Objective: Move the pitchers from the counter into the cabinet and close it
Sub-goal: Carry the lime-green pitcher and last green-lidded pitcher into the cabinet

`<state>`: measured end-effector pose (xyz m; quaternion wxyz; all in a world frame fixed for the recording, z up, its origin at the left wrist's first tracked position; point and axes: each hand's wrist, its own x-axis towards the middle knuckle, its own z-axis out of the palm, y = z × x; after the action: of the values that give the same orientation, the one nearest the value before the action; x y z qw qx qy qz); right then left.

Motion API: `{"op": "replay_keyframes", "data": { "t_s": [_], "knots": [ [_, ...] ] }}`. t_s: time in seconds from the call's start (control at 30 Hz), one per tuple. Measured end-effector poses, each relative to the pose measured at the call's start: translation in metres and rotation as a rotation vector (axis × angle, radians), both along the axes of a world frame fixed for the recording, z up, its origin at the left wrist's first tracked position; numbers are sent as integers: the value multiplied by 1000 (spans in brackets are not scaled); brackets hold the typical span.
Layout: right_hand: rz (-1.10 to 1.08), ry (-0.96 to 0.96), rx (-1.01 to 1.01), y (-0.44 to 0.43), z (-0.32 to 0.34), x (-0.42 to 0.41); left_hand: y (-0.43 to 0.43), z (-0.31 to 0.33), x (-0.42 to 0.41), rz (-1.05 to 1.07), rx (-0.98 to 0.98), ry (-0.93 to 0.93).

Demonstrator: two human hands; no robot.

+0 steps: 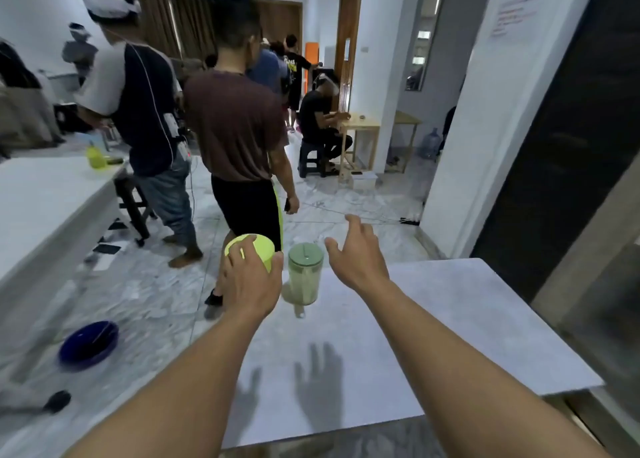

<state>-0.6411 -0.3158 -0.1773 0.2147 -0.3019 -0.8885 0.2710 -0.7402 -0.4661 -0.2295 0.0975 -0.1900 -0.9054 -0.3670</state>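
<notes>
Busy room, pale grey worktop (pixel 433 319) with both pitchers at its far left edge. The left hand (pixel 251 277) is wrapped over the yellow-green pitcher (pixel 254 246); the right hand (pixel 360 253) hangs spread wide, empty, just right of the green-lidded pitcher (pixel 305 274). Probably best to grip that one low around the body and lift it straight up.

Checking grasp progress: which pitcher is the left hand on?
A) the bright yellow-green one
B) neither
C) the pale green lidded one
A: the left hand wraps the bright yellow-green pitcher, while the pale green lidded pitcher stands untouched beside the open right hand.
</notes>
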Motion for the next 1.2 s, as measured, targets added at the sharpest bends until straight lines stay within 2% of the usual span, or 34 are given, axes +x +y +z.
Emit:
{"op": "replay_keyframes", "data": {
  "t_s": [0.17,0.27,0.4,0.57,0.67,0.83,0.97,1.2],
  "knots": [
    [60,-16,-100,7,-67,-59,6,-54,-44,83,84,-162],
    [53,-7,-174,15,-106,-87,18,-85,-67,170,200,-295],
    [-49,30,-359,27,-157,-116,37,-119,-87,256,338,-475],
    [-173,14,-607,38,-203,-146,54,-155,-106,317,369,-552],
    [-184,7,-666,41,-217,-158,59,-166,-111,358,398,-561],
    [-203,34,-740,45,-229,-174,67,-173,-123,382,368,-460],
    [-187,6,-793,45,-234,-185,72,-170,-128,435,451,-429],
    [-207,87,-744,45,-231,-192,76,-147,-137,465,533,-388]
  ]
}}
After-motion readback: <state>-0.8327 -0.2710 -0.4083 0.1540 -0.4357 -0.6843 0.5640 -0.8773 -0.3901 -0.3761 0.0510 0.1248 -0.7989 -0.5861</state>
